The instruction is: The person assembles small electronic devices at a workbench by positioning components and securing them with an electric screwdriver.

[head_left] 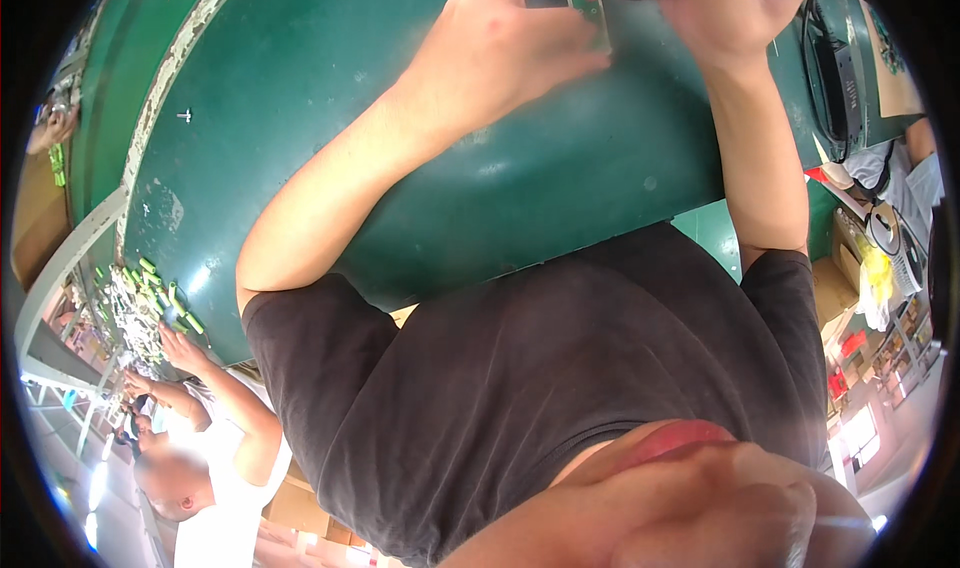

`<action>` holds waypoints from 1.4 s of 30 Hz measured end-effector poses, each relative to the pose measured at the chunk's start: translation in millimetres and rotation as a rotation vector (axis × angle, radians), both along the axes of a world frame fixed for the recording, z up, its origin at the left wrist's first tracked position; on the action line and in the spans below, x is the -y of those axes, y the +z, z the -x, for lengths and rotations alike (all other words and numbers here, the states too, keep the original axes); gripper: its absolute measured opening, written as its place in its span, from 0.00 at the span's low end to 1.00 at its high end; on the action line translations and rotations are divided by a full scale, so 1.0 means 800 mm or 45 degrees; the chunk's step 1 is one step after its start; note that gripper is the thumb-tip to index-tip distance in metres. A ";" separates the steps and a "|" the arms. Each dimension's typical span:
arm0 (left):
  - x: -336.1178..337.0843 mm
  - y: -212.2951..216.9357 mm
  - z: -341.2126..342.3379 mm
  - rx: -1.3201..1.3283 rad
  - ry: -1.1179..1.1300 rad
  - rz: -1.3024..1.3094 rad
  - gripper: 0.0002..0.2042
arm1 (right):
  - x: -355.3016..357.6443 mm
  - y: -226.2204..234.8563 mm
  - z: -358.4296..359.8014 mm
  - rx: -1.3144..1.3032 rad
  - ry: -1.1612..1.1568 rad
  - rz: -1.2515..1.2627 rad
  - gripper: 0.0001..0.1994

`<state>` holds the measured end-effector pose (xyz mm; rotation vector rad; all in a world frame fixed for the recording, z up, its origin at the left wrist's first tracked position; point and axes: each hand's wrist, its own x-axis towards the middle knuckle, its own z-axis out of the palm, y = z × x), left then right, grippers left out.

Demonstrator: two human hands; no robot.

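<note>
My left hand (500,53) fingers pinch a small green circuit board (590,3) above the green worktop (330,118); my right hand (720,8) grips its far edge.

Glossy green table top (420,158), smooth yet scuffed, paint chipped pale along the edge. Matt dark cloth shirt (560,368), soft and creased. Small green circuit board (588,3), metal glinting above it.
</note>
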<state>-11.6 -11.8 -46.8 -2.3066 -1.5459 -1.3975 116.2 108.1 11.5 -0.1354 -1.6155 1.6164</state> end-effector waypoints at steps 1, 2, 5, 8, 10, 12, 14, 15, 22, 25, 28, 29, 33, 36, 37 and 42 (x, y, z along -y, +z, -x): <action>0.002 0.003 0.000 0.002 0.002 0.004 0.09 | -0.001 -0.002 0.003 -0.071 0.050 0.063 0.26; 0.007 0.007 -0.001 0.088 0.016 0.245 0.09 | -0.001 -0.003 0.002 -0.109 0.076 0.093 0.26; 0.006 0.012 -0.002 0.044 0.057 0.256 0.09 | 0.000 -0.007 0.000 -0.029 0.043 0.087 0.24; 0.007 0.012 -0.005 0.194 0.080 0.435 0.13 | 0.000 -0.010 -0.002 0.051 -0.015 0.055 0.23; 0.006 0.012 -0.011 0.184 0.112 0.374 0.12 | -0.005 -0.011 -0.002 0.089 -0.074 0.031 0.22; 0.003 0.016 -0.010 0.147 0.132 0.361 0.13 | -0.016 -0.012 -0.001 -0.099 0.043 0.007 0.24; -0.005 0.026 0.008 0.054 0.213 0.388 0.16 | -0.028 -0.010 -0.001 -0.327 0.166 -0.041 0.25; -0.011 0.030 0.024 0.022 0.276 0.395 0.17 | -0.033 -0.009 -0.003 -0.383 0.171 -0.020 0.25; -0.126 0.025 0.271 -0.192 1.010 0.430 0.34 | -0.034 -0.001 -0.018 -0.279 0.046 -0.012 0.24; -0.193 0.002 0.318 -0.321 0.935 0.362 0.35 | -0.035 -0.002 -0.018 -0.238 0.012 -0.002 0.24; -0.264 -0.004 0.324 -0.386 0.688 0.264 0.31 | -0.043 0.000 -0.018 -0.252 -0.012 0.048 0.24; -0.277 -0.004 0.321 -0.399 0.621 0.218 0.26 | -0.047 0.004 -0.019 -0.312 0.027 0.046 0.24; -0.271 0.002 0.296 -0.400 1.016 0.330 0.14 | -0.063 0.030 -0.036 -0.559 0.057 0.081 0.25; -0.212 0.020 0.259 -0.421 1.033 0.245 0.12 | -0.078 0.057 -0.057 -0.499 -0.294 -0.119 0.26; -0.189 0.031 0.244 -0.376 1.068 0.209 0.11 | -0.083 0.063 -0.058 -0.491 -0.356 -0.154 0.27; -0.065 0.067 0.128 -0.353 0.717 0.374 0.15 | -0.090 0.073 -0.033 -0.365 -0.421 -0.221 0.26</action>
